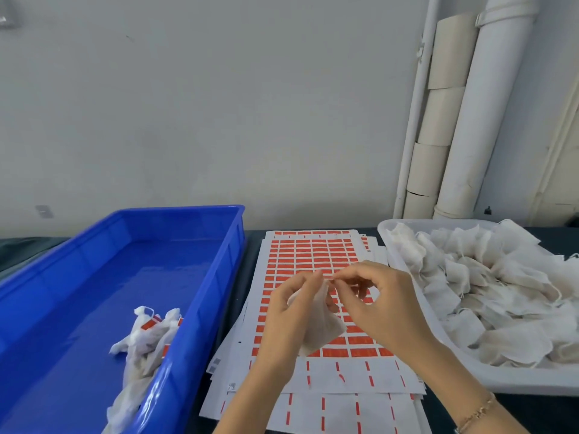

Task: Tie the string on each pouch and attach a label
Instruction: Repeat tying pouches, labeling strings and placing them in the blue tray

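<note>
On the desk (249, 261) the blue tray (125, 277) with finished pouches (147, 333) sits to my left and the white bin (501, 383) of untied pouches (501, 277) to my right, with the label sheet (313, 255) between them. Above the sheet my left hand (291, 311) grips a pouch (326, 333), long axis tilted up, neck toward my fingertips. My right hand (379, 302), just right of the neck, pinches the string (329, 279).

Pale grey wall (219, 104) behind a dark-covered table (22, 250); white pipes (488, 104) (one wrapped in beige sheeting) rise in the right corner.
</note>
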The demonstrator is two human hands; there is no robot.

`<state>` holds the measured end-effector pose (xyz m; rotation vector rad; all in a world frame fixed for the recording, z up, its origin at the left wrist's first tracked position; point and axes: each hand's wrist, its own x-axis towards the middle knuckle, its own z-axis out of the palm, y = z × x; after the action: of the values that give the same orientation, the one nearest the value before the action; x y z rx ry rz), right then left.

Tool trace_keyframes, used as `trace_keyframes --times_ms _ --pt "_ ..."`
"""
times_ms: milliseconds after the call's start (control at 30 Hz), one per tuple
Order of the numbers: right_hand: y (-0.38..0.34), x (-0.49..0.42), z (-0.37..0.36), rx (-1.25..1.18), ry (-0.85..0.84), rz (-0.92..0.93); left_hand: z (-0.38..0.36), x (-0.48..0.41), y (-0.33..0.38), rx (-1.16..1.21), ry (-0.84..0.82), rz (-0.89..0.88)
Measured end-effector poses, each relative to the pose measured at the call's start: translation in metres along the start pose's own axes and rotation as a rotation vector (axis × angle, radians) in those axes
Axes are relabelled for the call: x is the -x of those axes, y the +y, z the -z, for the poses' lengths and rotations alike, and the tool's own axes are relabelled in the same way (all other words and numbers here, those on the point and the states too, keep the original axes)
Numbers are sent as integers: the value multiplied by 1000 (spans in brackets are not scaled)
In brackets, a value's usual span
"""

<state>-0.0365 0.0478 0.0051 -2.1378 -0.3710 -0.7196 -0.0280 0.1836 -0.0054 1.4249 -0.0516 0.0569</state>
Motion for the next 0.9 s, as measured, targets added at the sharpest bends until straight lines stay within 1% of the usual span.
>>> trace_keyframes --times_ms 133,267,433,500,567,600,667,733,767,833,900 --pt "4 -2 -2 -19 34 -18 0 -1 -7 -13 -26 -74" --pt "13 -7 -5 25 76 -44 2 3 -11 12 -37 -74" --pt "23 -13 -11 66 107 -62 -1 7 -10 -22 14 -67" --pt "25 -17 -13 77 116 -64 -4 8 -10 -14 28 -39" --pt "26 -21 -15 75 126 -70 -4 7 -11 28 40 52" --pt "26 -22 -15 73 138 -68 -3 6 -12 48 15 109" --pt "25 -24 -11 72 175 -51 1 7 -13 63 -98 196" --pt "26 -24 -6 60 201 -40 8 7 -16 48 -150 252" --pt "26 -24 -3 55 209 -42 12 7 -17 46 -183 254" --pt "29 -20 -1 60 213 -66 17 10 -18 31 -285 184" --pt "33 -14 -1 72 186 -103 20 12 -18 40 -311 94"
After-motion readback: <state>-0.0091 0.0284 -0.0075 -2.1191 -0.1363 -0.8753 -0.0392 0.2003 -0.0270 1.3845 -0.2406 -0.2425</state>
